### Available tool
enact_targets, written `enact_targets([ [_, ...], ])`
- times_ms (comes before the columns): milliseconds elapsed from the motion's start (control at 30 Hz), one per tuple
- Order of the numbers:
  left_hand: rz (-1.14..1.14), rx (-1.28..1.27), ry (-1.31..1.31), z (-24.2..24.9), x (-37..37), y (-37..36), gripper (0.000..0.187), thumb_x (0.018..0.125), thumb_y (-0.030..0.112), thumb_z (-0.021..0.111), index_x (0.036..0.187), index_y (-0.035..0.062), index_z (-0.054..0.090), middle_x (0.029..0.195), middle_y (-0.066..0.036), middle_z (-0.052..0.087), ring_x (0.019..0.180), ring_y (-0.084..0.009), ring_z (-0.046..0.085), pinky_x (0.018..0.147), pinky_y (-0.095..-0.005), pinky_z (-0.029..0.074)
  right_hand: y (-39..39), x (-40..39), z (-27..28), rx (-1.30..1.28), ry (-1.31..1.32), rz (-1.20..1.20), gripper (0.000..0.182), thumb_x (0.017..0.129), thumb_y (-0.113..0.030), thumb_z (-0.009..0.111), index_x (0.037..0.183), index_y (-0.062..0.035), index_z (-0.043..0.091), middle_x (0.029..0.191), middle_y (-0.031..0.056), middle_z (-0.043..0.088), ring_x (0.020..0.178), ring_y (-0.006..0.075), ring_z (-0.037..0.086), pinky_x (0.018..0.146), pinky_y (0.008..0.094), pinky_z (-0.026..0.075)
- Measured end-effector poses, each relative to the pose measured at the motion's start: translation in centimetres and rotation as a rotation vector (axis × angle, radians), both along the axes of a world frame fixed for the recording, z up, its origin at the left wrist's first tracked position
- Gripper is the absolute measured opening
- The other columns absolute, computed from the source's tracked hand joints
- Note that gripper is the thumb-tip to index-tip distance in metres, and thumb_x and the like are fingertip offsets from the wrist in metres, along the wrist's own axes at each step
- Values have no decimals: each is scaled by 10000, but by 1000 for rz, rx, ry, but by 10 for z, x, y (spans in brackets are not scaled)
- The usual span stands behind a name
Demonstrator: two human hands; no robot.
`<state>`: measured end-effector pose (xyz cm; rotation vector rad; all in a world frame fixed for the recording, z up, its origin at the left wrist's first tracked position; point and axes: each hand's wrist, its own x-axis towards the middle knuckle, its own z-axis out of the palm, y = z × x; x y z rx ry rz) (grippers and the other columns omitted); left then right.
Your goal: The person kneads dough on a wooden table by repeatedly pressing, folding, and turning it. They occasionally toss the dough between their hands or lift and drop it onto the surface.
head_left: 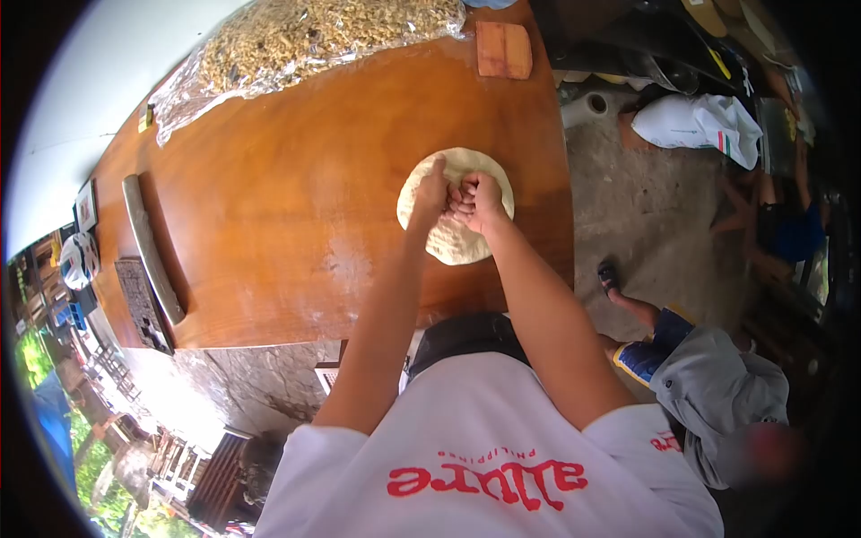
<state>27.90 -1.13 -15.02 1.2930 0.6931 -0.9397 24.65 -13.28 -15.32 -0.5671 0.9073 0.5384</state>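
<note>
A round, flattened piece of pale dough [462, 247] lies on the brown wooden table [269, 188]. Both hands press on its middle, close together. My left hand [431, 190] is on the left part of the dough, its fingers curled inward. Beside it, my right hand [481, 199] has its fingers bent against the dough, and the fingers of the two hands meet between them. A rim of dough shows all round the hands. What lies under the palms is hidden.
A wooden rolling pin [151, 247] and a dark slab [142, 303] lie at the table's left end. Brown crumbly food on plastic [314, 40] covers the far edge, near a wooden block [504, 50]. Another person [717, 386] is at the right.
</note>
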Motion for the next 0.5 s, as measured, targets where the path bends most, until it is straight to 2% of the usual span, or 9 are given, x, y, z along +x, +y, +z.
enact_targets([
  [33,-39,199,-224,-5,-6,-8,734,973,601,381,513,46,518,447,-74,473,376,-184,470,372,-325,394,4,5,1,5,20,-5,331,842,-196,428,532,-177,316,447,0,306,338,121,205,337,284,189],
  [133,-121,483,-336,-23,-9,-22,775,976,610,370,552,-5,576,487,-113,539,428,-207,542,428,-370,456,11,11,-12,-278,80,46,337,857,-215,449,536,-168,359,460,21,363,310,165,286,314,328,208],
  [167,-125,587,-349,-28,-12,-26,791,976,614,360,564,-21,588,501,-134,556,450,-226,561,459,-388,477,14,11,-25,-416,109,29,344,847,-223,465,536,-79,491,497,88,499,366,238,430,382,402,353],
  [200,-220,722,-353,-14,-9,-30,798,984,604,339,611,-38,632,563,-208,603,518,-311,610,540,-437,504,20,13,-27,-788,63,144,340,840,-227,469,571,-40,557,561,138,567,453,284,509,476,429,413],
  [233,-221,721,-347,-8,-10,-33,798,984,604,339,611,-38,632,563,-208,603,518,-311,610,540,-437,504,26,13,-27,-1156,12,262,358,833,-232,473,605,0,624,626,188,635,541,330,589,571,455,473],
  [267,-250,802,-314,-6,-10,-36,795,990,590,310,628,-25,661,615,-228,627,591,-355,637,608,-447,519,27,15,-24,-1238,47,371,372,827,-247,472,698,30,685,761,266,662,736,393,648,724,463,489],
  [333,-310,886,-304,-6,-13,-38,787,1010,545,265,647,-5,693,668,-246,651,666,-414,659,696,-469,536,23,13,-23,-1247,-29,404,379,829,-254,469,701,33,680,759,274,653,739,411,643,721,478,485],
  [433,-333,902,-478,-12,-17,-36,783,1016,530,256,644,-3,691,654,-244,645,645,-427,649,681,-476,534,23,7,-31,-1362,-158,451,396,828,-274,463,724,44,674,803,306,626,775,464,624,742,510,469],
  [500,-345,819,-377,-5,-9,-35,783,1016,520,252,668,-29,687,784,-283,657,705,-446,646,712,-493,524,21,11,-33,-1347,-185,403,399,847,-250,461,687,66,645,706,277,638,622,418,614,595,486,465],
])
